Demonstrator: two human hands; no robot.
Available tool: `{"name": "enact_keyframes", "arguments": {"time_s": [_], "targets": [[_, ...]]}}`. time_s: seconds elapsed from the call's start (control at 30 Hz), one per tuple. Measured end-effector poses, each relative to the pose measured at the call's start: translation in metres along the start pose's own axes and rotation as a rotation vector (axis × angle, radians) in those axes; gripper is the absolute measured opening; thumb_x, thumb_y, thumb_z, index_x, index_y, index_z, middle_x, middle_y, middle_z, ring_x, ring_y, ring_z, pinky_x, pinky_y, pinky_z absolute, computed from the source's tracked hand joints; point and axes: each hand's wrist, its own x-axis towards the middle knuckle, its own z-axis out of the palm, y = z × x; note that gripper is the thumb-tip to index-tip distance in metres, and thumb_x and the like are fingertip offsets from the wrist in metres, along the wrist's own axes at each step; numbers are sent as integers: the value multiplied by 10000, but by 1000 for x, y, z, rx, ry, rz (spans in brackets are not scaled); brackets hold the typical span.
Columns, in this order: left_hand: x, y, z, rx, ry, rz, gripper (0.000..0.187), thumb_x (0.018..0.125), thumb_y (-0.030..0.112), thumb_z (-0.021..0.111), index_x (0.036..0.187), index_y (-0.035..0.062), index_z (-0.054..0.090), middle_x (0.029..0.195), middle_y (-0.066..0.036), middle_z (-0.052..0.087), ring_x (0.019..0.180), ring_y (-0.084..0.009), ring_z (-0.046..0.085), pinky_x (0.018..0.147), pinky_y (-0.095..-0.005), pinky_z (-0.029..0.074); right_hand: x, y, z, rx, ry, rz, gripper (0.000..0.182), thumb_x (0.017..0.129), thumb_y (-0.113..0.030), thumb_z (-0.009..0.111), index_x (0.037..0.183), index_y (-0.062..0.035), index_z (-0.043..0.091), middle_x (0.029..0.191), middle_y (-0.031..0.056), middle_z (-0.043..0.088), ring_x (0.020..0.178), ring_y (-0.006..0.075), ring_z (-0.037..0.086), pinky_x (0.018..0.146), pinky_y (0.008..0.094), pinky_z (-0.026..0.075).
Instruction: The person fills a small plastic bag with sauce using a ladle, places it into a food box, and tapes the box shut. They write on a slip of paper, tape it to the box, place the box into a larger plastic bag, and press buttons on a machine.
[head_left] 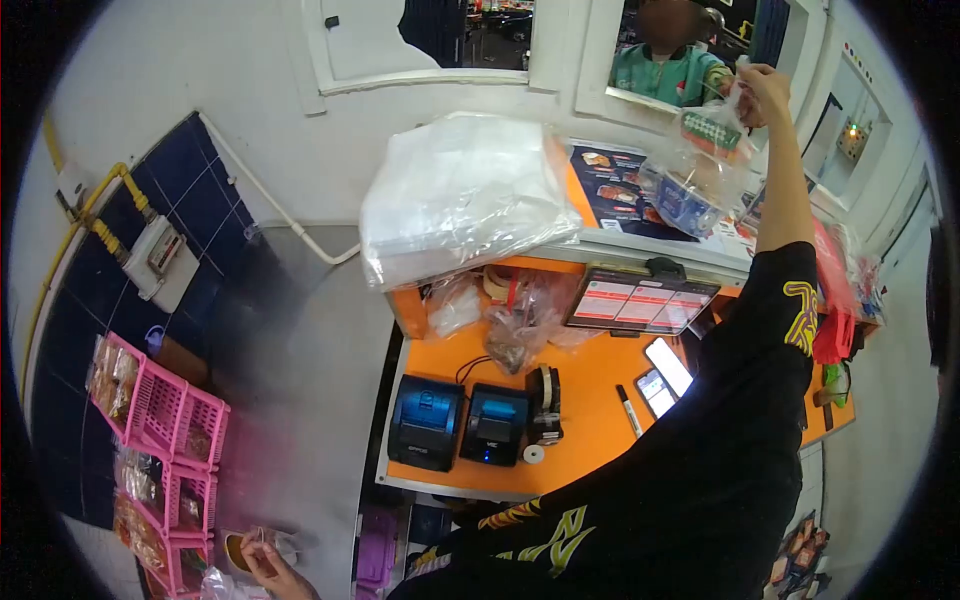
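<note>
One clear plastic bag (738, 180) hangs from the right hand (762, 95), up by the window where a person in a green top (655, 72) stands on the far side. That hand is closed on the bunched neck. Inside there's a green-and-red pack (712, 132) up top and what looks like a tub with blue print (690, 207) lower down. It's all over the printed food sheet (605, 195) at the raised back of the bench (590, 400); can't tell if the bottom touches. Other person's arm is close, contact unclear.

Left hand (278, 568) is way down by the pink baskets (150, 370), fingers curled near some clear plastic, but I can't tell if it's gripping any.

Handling-wise, my guess: fairly light, film soft and a bit slippery, tub stiffer but squashable. Best hold is the twisted neck, maybe a palm underneath so nothing tips.
</note>
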Motion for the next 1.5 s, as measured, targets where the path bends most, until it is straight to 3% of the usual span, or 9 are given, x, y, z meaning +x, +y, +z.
{"name": "enact_keyframes", "arguments": {"time_s": [0.47,0.53,0.67,0.8,0.83,0.93,1.07,1.27,1.5], "targets": [[-10,25,14,100,52,-24,69,878,88,540,884,30,503,1032,-88,533,958,-193,511,888,-311,402,73,47,-15,-55,-467,246,378,848,-299,604,1106,-24,576,905,72,638,788,138,604,657,244,471],[-8,29,-1,33,34,94,63,858,81,550,862,38,504,995,-95,541,944,-187,520,866,-299,403,170,120,-32,-371,-576,-372,374,888,-297,553,1173,-55,543,1049,75,613,906,161,594,740,273,474],[-17,27,-57,-21,224,58,66,845,40,567,881,38,513,1086,-118,511,1029,-208,514,926,-338,381,-112,-111,102,-233,-334,-650,347,889,-251,545,1184,-68,537,1097,72,592,926,168,590,762,285,474],[-33,25,-117,-58,442,61,56,857,29,557,875,31,504,1079,-106,509,1028,-199,515,916,-337,401,-415,-214,187,308,-881,-780,329,890,-204,537,1195,-82,531,1144,70,571,946,174,587,784,296,475],[-40,21,-133,-51,474,65,61,861,26,555,869,31,495,1086,-105,505,1013,-193,516,907,-335,415,-525,-288,171,355,-1231,-69,443,683,-40,644,1118,-52,562,997,60,574,861,164,550,667,304,487],[-63,5,-180,64,609,76,66,864,22,550,865,32,486,1094,-110,503,1008,-194,517,903,-346,429,-733,-251,221,708,-1707,-473,675,636,-5,745,1243,-72,456,1130,71,491,756,138,533,614,251,469],[-93,-19,-224,17,759,-16,66,866,27,544,870,29,478,1091,-116,501,1007,-199,516,899,-356,444,-893,-266,198,886,-1935,23,623,669,18,745,1219,-52,461,1182,93,431,850,139,520,624,223,463],[-105,-49,-248,40,740,-136,82,862,35,556,891,31,479,1095,-117,497,1006,-194,508,897,-354,443,-956,-293,192,885,-1547,605,145,908,-54,533,1038,11,534,913,93,554,813,117,522,660,239,459],[-68,-64,-258,-23,626,-133,99,838,46,591,863,36,496,1072,-111,507,996,-186,495,903,-321,376,-951,-304,207,814,-1257,1184,254,959,-207,478,1024,31,541,854,70,571,734,136,558,694,259,481]]}}
